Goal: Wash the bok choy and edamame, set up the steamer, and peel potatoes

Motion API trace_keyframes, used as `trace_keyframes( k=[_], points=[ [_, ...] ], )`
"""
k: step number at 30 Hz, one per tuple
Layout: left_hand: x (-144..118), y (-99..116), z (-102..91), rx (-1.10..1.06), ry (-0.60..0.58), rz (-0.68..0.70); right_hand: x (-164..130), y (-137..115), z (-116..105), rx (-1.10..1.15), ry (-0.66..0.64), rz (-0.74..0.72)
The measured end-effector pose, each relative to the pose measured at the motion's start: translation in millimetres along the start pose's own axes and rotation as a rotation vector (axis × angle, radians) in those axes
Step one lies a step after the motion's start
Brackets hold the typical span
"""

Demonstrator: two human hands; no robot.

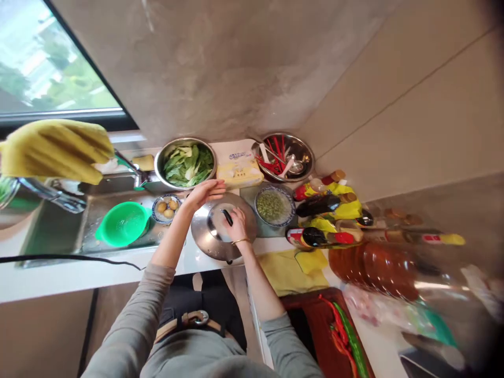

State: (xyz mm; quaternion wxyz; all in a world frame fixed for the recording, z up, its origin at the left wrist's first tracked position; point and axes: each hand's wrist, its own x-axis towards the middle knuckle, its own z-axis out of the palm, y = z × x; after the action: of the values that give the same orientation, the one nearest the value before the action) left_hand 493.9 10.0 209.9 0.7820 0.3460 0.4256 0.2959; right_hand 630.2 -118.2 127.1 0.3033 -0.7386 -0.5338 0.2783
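A steel pot lid (pixel 202 231) with a round glass centre lies in front of me on the counter and hides whatever is under it. My right hand (pixel 238 226) grips its black knob (pixel 227 217), fingers closed around it. Over the lid's far left rim is my left hand (pixel 205 193), holding nothing, its fingers stretched out to the right. Just right of the lid stands a patterned bowl (pixel 274 205) of small green beans in liquid. To the left, a small blue-and-white bowl (pixel 160 214) holds several round yellowish-brown pieces.
A green colander (pixel 125 224) sits in the sink (pixel 91 210). Behind are a steel bowl (pixel 158 167) of leafy greens, a tissue pack (pixel 240 174) and a basin (pixel 311 157) of utensils. Bottles (pixel 318 205) crowd the right. Red and green peppers (pixel 350 341) lie on a cutting board (pixel 315 320).
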Motion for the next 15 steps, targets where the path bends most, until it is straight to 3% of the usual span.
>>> trace_keyframes(
  k=[3, 8, 12, 15],
  points=[
    [-46.1, -6.1, -51.0, -0.087, 0.166, 0.128, 1.3, -6.5, 0.2, 0.069, 0.009, 0.003],
    [-106.1, -31.6, -137.5, -0.231, 0.505, 0.244, -8.5, -18.5, -34.0, 0.311, 0.018, -0.090],
    [-138.7, -46.2, -204.7, -0.304, 0.821, 0.263, -24.4, -58.7, -44.7, 0.656, -0.006, 0.069],
    [-154.9, -44.4, -255.2, -0.156, 0.945, 0.282, -31.9, -102.7, -26.5, 0.880, -0.147, 0.115]
  ],
)
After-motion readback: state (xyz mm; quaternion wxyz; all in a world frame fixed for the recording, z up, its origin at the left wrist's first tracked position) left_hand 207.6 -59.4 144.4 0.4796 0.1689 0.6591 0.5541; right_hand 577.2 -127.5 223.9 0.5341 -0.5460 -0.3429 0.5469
